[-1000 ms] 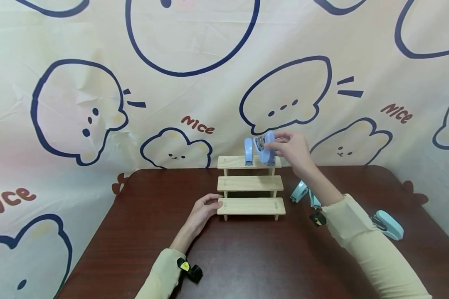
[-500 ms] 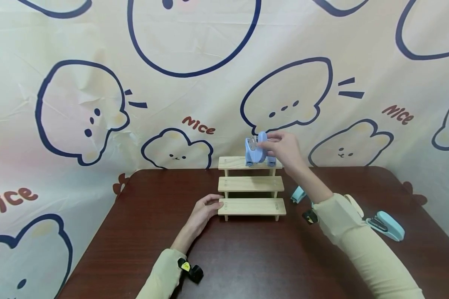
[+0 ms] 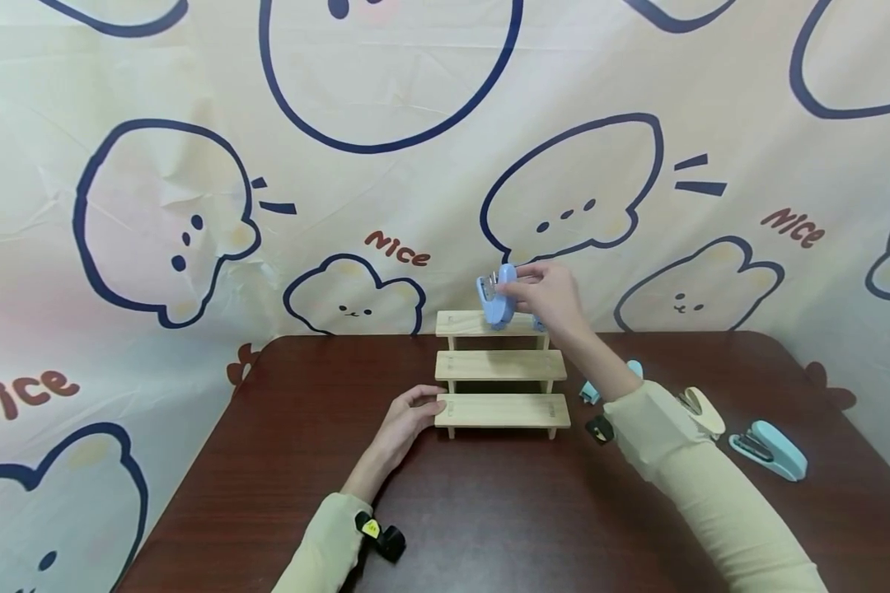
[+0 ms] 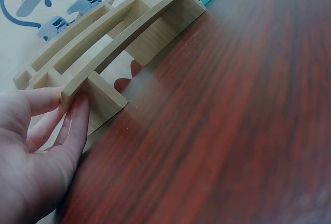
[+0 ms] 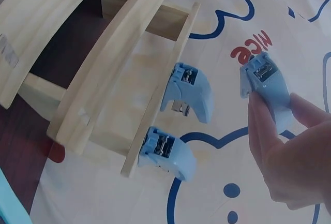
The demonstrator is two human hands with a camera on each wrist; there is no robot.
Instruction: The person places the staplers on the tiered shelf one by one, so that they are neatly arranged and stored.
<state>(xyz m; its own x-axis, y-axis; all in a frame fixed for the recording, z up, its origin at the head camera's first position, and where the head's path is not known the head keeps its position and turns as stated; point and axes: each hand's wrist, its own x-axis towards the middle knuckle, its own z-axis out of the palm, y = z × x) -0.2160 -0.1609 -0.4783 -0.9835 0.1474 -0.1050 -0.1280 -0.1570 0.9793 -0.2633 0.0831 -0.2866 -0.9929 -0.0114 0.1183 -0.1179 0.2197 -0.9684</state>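
Observation:
A small three-step wooden rack (image 3: pixel 500 365) stands at the table's far side. My left hand (image 3: pixel 404 424) grips the left end of its lowest step, fingers above and below the board in the left wrist view. My right hand (image 3: pixel 552 301) pinches a light blue stapler (image 3: pixel 498 301) at the level of the top step. In the right wrist view this held stapler (image 5: pixel 274 87) hangs apart from the rack. Two more blue staplers, one (image 5: pixel 196 94) beside the other (image 5: pixel 170 154), stand on the top step, mostly hidden by the held stapler and hand in the head view.
Right of the rack, turquoise staplers (image 3: pixel 592 392) lie partly behind my right forearm. A cream stapler (image 3: pixel 704 410) and another turquoise stapler (image 3: pixel 771 450) lie farther right on the dark wooden table (image 3: pixel 304 412). A printed cloth (image 3: pixel 445 198) hangs behind.
My right hand has carried the blue stapler leftward along the top step. The cream stapler has come out from behind my right sleeve. My left hand keeps its grip on the rack.

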